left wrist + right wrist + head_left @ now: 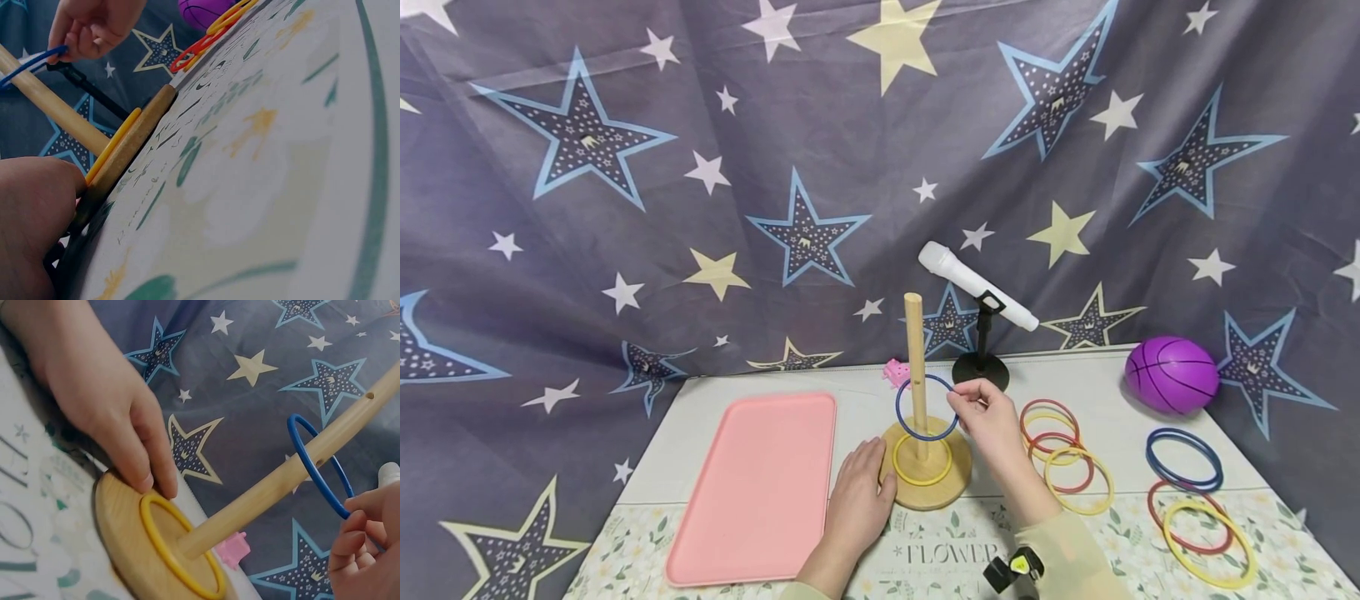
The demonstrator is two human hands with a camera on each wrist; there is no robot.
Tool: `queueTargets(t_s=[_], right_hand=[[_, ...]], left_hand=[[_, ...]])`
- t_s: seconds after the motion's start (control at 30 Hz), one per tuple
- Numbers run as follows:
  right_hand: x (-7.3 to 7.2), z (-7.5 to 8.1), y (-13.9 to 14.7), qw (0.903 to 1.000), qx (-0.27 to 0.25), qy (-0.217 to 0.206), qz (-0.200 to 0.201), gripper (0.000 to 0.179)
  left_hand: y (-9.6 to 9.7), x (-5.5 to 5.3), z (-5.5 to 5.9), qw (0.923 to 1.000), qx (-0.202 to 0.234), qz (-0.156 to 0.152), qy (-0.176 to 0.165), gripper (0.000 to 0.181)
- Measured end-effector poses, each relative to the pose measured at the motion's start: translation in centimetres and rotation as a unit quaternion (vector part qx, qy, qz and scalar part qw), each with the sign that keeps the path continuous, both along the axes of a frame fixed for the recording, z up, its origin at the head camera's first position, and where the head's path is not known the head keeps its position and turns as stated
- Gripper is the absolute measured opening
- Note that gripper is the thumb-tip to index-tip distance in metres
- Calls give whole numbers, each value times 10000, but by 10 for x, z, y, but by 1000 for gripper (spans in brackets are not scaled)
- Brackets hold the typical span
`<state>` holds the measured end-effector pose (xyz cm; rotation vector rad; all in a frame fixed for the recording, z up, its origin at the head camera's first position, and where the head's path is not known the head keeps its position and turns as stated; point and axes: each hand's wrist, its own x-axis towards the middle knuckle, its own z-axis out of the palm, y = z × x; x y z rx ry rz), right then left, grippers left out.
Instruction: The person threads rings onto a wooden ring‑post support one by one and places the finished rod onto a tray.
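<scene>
A wooden pole [915,342] stands upright on a round wooden base [934,498]. My right hand [988,421] pinches a blue ring [310,467] at its edge, between thumb and fingertips. That ring encircles the pole, partway up and tilted. Lower down, a yellow ring [153,532] lies on the base around the pole's foot. My left hand [859,500] rests at the base's left side, thumb and fingers extended and touching its edge.
Left of the base lies a pink tray [760,492]. Red and yellow rings [1105,479] overlap at right, with blue rings [1183,483] and more rings beyond. Behind stand a white microphone [970,279] on a black stand, a small pink toy [895,371] and a purple ball [1172,375].
</scene>
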<state>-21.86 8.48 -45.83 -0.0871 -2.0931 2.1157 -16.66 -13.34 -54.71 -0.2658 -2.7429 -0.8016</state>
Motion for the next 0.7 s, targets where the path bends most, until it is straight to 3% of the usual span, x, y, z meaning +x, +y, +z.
queueTargets(t_s=[0.17, 0.7], right_hand=[[0, -10, 2, 9996, 260, -107, 79, 14], [-2, -38, 3, 9974, 395, -367, 472, 15]], left_hand=[[0, 0, 0, 10000, 12, 4, 27, 54], [0, -1, -1, 10000, 59, 13, 29, 55]])
